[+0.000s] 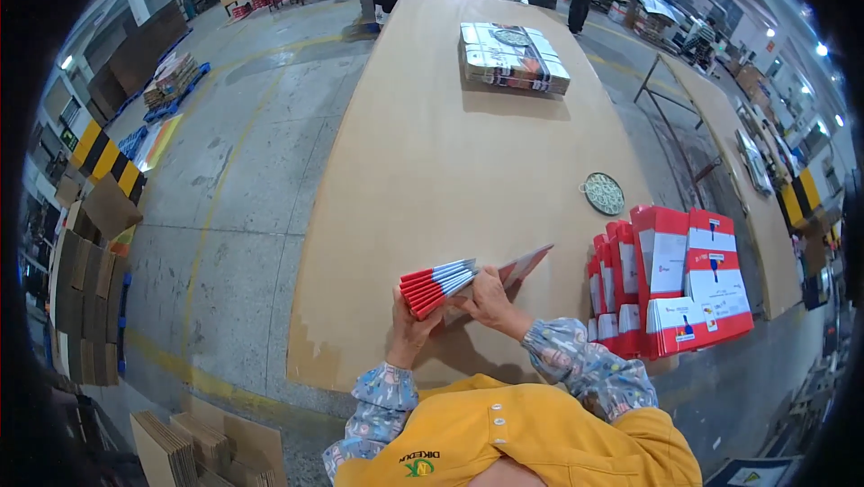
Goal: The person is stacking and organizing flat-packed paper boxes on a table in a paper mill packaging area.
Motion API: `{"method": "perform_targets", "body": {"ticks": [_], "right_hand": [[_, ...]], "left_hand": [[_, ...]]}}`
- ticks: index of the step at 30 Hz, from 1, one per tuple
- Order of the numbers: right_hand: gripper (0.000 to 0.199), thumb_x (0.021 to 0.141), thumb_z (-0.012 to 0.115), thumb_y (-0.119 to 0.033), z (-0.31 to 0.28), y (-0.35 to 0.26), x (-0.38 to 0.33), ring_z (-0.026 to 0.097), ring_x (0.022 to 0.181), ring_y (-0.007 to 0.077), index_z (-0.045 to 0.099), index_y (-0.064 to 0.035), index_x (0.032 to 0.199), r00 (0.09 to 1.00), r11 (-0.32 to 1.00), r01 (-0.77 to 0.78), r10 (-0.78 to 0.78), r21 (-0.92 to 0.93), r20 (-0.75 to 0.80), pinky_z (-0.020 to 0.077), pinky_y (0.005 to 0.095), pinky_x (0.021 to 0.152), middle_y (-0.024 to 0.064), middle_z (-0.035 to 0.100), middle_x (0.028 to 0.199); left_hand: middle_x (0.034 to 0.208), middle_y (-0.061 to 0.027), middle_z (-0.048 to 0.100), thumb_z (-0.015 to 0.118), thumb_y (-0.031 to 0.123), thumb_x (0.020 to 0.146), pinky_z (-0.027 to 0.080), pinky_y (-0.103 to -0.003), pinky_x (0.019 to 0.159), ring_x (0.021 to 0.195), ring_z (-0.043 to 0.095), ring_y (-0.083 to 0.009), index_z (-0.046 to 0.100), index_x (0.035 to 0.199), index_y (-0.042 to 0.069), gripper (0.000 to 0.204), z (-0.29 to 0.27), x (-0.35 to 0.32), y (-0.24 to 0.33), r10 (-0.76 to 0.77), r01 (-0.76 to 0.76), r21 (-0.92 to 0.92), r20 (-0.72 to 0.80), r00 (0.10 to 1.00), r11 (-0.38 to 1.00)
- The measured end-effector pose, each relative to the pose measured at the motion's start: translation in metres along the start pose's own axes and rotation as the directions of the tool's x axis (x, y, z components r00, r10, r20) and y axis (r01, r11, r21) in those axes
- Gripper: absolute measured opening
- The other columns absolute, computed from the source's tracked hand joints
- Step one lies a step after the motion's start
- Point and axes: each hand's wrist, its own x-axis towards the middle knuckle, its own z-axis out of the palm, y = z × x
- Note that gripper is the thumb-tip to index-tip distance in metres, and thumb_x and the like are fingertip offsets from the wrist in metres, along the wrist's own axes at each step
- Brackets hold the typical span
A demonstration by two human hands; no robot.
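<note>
Left hand (412, 329), in the head view, is clamped around the red end of a bundle of folded red-and-white card (436, 287), gripping it from the near side. Right hand (491, 303) is closed on the same bundle farther right, its fingers over the pale part. The bundle is above the near end of the bench (432, 145), in front of the person's yellow top (549, 428); whether its underside touches the bench I cannot tell. Its long axis runs left to right, tilting away from the person toward the right. The red folded edges fan out at the left, while a pointed flap reaches past the right hand to the far right. Red-and-white folded cartons (697, 289) stand at the bench's right edge, with a round dark dish (604, 193) just beyond them. Well apart, near the far end, lies a flat pile of printed card (513, 57).
</note>
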Motion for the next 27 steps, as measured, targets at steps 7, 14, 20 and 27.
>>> {"method": "perform_targets", "body": {"ticks": [7,14,20,27], "right_hand": [[0.041,0.067,0.069,-0.018,0.035,0.03,-0.046,0.047,0.086,0.0416,0.047,0.0022,0.095,0.994,0.999,0.015,-0.01,-0.048,0.107,0.0343,0.0498,0.081,0.0216,0.048,0.09],[0.032,0.078,0.064,-0.009,0.094,0.073,-0.009,0.05,0.093,0.0403,0.052,-0.0001,0.107,0.987,0.998,0.059,-0.06,0.011,0.146,0.0373,0.047,0.087,0.0218,0.052,0.101],[0.038,0.079,0.062,0.004,0.108,-0.029,-0.045,0.053,0.1,0.0329,0.052,0.0003,0.115,0.97,0.994,-0.113,0.107,-0.015,-0.219,0.0421,0.0383,0.09,0.0179,0.054,0.108],[0.038,0.073,0.066,0.006,0.148,-0.091,-0.052,0.051,0.102,0.028,0.062,-0.007,0.109,0.981,0.982,0.119,-0.139,-0.147,-0.135,0.0417,0.0374,0.086,0.0115,0.053,0.11]], "left_hand": [[0.114,-0.0091,0.06,0.079,0.014,0.072,0.05,-0.037,0.083,0.101,0.06,-0.0255,0.051,0.122,0.006,0.058,-0.017,-0.03,-0.05,-0.331,0.313,-0.319,-0.002,0.944,0.895],[0.099,-0.0093,0.065,0.082,0.019,0.07,0.051,-0.032,0.076,0.086,0.063,-0.0178,0.055,0.11,0.007,0.05,-0.059,0.029,-0.091,0.121,-0.104,0.257,-0.05,0.991,0.961],[0.091,-0.0107,0.067,0.077,0.015,0.075,0.052,-0.033,0.069,0.082,0.066,-0.0241,0.057,0.104,0.008,0.036,-0.119,-0.042,-0.109,0.009,0.019,0.338,-0.082,0.997,0.941],[0.09,-0.0127,0.068,0.077,0.015,0.075,0.052,-0.034,0.068,0.081,0.067,-0.0298,0.057,0.102,0.008,0.034,-0.158,-0.062,-0.123,0.106,-0.059,0.38,-0.104,0.989,0.923]]}}
